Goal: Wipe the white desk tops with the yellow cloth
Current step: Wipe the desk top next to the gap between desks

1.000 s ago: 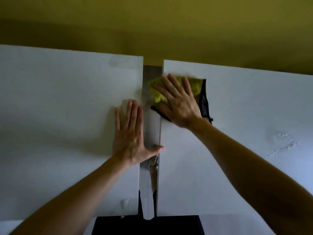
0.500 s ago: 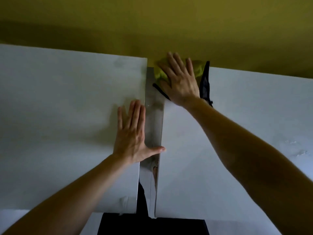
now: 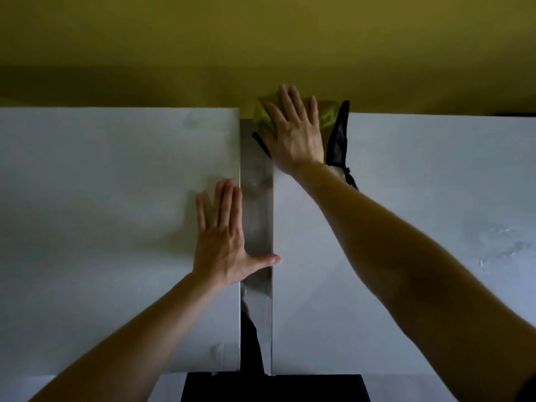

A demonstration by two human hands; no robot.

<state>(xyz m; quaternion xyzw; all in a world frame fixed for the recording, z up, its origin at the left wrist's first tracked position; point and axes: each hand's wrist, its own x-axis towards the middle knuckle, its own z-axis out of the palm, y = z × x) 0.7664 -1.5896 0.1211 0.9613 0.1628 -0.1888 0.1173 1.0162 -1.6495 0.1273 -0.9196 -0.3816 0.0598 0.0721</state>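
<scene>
1. My right hand (image 3: 295, 134) lies flat on the yellow cloth (image 3: 329, 117). The fingers are straight and spread, pressing down rather than curled round it.
2. The cloth is at about 12 o'clock in my view, on the far corner of the right desk top (image 3: 420, 227), right beside the gap (image 3: 256, 198) between the 2 desks. Some of it bulges past the far edge towards the yellow wall (image 3: 174, 53), and its black trim (image 3: 339, 137) pokes out at my hand's 3 o'clock.
3. My left hand (image 3: 220, 239) is at roughly 7 o'clock from the cloth, palm down on the left desk top (image 3: 101, 198). The fingers are straight and it holds nothing. The thumb reaches across the gap towards 3 o'clock.
4. Handling-wise, I'd say the cloth is light, soft and floppy, so it bunches up instead of keeping its shape. I reckon a flat palm in the middle works better than pinching an edge.
5. The tops look smooth, so it should slide easily. This close to the corner it could slip off the back edge or into the gap.
6. There are pale streaks (image 3: 504, 245) at about 4 o'clock on the right top, so I'd guess that patch needs doing.
</scene>
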